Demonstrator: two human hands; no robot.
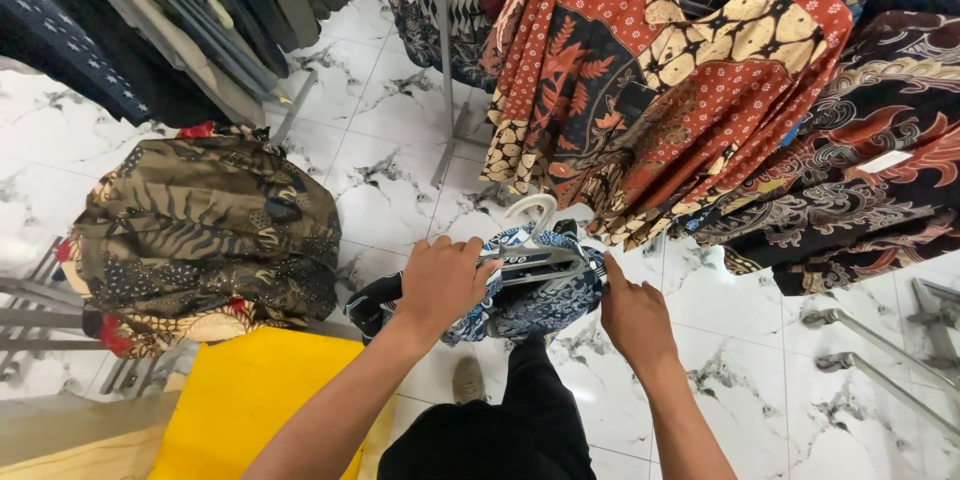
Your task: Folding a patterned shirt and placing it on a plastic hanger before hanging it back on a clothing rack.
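Observation:
My left hand (pixel 440 280) grips the shoulder of a blue and white patterned shirt (pixel 530 305) that hangs on a grey hanger (pixel 535 262) with a white hook. My right hand (pixel 632 315) holds the shirt's other shoulder at the hanger's right end. The shirt is bunched low between both hands, just above my dark trouser leg and shoe. A red, cream and black patterned shirt (pixel 660 70) hangs right above and behind it.
A brown and olive patterned garment (pixel 200 230) lies draped over a metal rack at left. A yellow surface (pixel 240 395) sits below it. Dark clothes (pixel 150 10) hang at top left, dark patterned shirts (pixel 880 140) at right. Metal rack legs (pixel 880 360) cross the white marble floor.

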